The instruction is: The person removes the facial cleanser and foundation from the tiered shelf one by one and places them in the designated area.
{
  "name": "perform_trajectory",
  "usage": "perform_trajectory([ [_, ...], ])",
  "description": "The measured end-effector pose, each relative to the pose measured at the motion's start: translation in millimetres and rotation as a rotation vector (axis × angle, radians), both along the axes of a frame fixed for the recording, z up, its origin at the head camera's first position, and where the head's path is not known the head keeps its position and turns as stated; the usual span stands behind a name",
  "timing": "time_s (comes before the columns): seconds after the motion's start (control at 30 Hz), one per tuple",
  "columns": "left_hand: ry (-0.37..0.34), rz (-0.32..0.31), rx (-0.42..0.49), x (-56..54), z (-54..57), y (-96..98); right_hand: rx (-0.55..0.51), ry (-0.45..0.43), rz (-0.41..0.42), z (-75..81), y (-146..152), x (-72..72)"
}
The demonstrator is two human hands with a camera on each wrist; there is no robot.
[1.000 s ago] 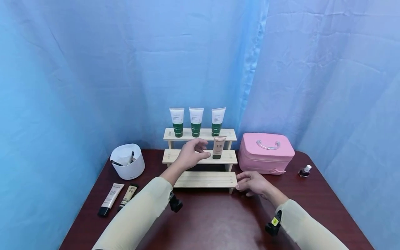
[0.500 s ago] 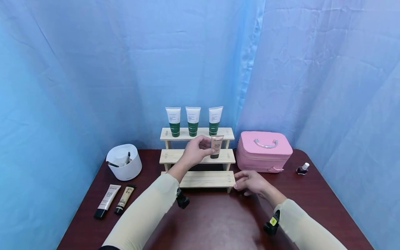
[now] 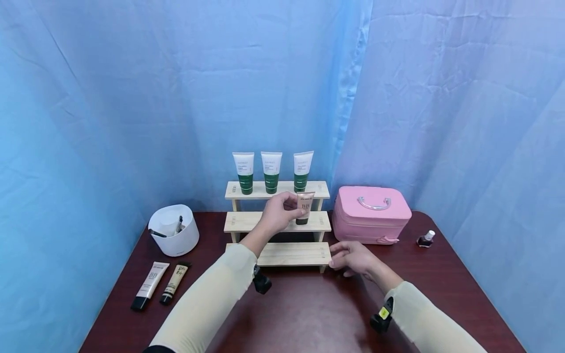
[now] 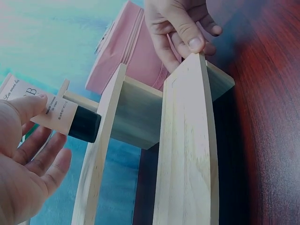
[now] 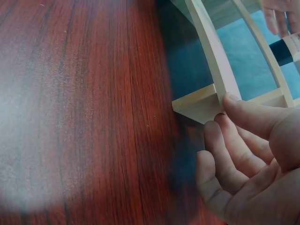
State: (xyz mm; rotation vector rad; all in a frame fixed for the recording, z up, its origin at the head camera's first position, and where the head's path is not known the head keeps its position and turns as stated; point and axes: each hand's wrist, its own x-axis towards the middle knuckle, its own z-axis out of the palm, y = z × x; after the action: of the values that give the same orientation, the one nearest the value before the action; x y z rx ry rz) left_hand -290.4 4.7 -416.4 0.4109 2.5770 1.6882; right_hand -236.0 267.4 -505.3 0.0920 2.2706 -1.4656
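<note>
A small beige BB cream tube with a dark cap stands cap down near the right end of the middle step of a wooden three-step stand. My left hand pinches this tube, thumb on its front and fingers behind; the left wrist view shows the dark cap at the step. With thumb and fingertips, my right hand holds the right end of the lowest step, as the right wrist view shows. Three white-and-green tubes stand on the top step.
Left of the stand is a white round container with dark slim items inside. Two tubes lie before it, a larger BB tube and a smaller beige tube. A pink case and a nail polish bottle stand at right.
My left hand has moved right from beside the BB cream tube and taken hold of it. My right hand stays at the lowest step. The head view has shifted slightly.
</note>
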Motion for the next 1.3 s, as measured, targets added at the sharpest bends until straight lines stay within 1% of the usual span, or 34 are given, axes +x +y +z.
perform_trajectory([
  [0.17,0.007,0.015,-0.011,0.5,-1.7,1.3,0.005,0.002,0.001,0.3,-0.9,-0.2],
  [0.3,0.002,0.02,-0.013,3.7,-1.3,-0.2,0.005,0.006,0.009,1.1,-0.3,0.0],
  [0.43,0.012,0.016,0.003,10.9,1.5,-8.5,-0.001,0.005,0.012,0.1,-0.4,0.9],
  [0.57,0.031,0.021,0.027,20.1,5.7,-23.3,-0.001,0.006,-0.001,-0.8,-0.7,-0.1],
  [0.67,0.043,0.032,0.04,29.5,6.5,-40.5,0.008,0.011,0.002,-1.4,-0.9,-1.5],
  [0.77,0.041,0.044,0.041,40.5,5.5,-60.7,0.018,0.013,0.004,-1.1,-0.1,-1.6],
  [0.93,0.041,0.086,0.009,57.5,0.0,-99.2,0.046,0.012,0.008,1.5,1.3,0.2],
  [1.0,0.045,0.102,0.007,63.6,-3.7,-116.4,0.051,0.011,0.012,1.9,1.4,0.1],
  [1.1,0.025,0.126,0.025,72.6,-10.9,-142.8,0.049,0.008,0.017,2.2,0.8,-0.6],
  [1.2,0.004,0.169,0.024,81.0,-19.3,-168.5,0.05,0.007,0.029,2.5,-0.4,-1.4],
  [1.3,-0.027,0.225,0.005,89.7,-25.0,-190.7,0.053,0.009,0.031,3.5,-1.8,-2.4],
])
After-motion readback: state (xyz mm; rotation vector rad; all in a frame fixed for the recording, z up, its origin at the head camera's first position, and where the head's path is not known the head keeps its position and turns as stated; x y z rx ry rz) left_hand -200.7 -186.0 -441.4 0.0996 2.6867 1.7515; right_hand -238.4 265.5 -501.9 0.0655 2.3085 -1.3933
